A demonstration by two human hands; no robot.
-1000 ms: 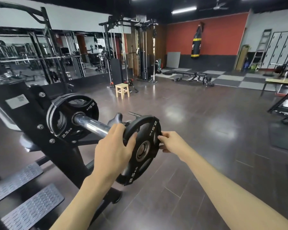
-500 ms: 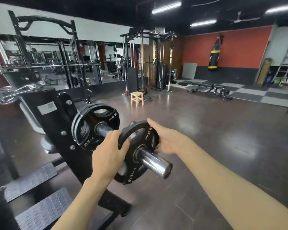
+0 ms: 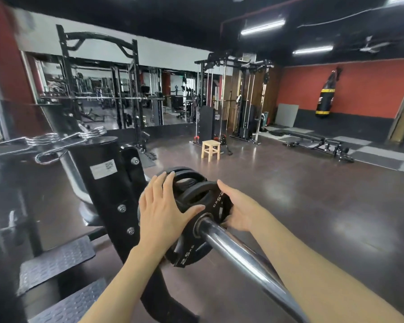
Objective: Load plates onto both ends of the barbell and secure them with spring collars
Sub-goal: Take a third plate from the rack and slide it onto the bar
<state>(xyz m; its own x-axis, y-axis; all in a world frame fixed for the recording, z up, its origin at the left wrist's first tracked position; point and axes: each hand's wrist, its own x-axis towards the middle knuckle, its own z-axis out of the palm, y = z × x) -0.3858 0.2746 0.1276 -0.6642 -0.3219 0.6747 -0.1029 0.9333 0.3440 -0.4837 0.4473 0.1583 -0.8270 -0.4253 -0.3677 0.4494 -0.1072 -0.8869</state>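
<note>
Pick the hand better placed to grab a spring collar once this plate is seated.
Left, probably. Left hand lies flat on the plate, on the side of the spring collars; right hand grips the far rim.

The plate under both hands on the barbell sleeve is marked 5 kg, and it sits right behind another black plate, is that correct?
Not quite: the head view shows the plate marked 2.5 kg. The rest holds: both hands, left and right, are on it, with another black plate right behind.

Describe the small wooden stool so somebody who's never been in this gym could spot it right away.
Look past the hands to the tall black cable machine standing mid-room before the mirrored wall. On the dark floor just in front of it sits the wooden stool. It is pale, square-topped and four-legged, the only light wood thing among black and chrome equipment.
</note>
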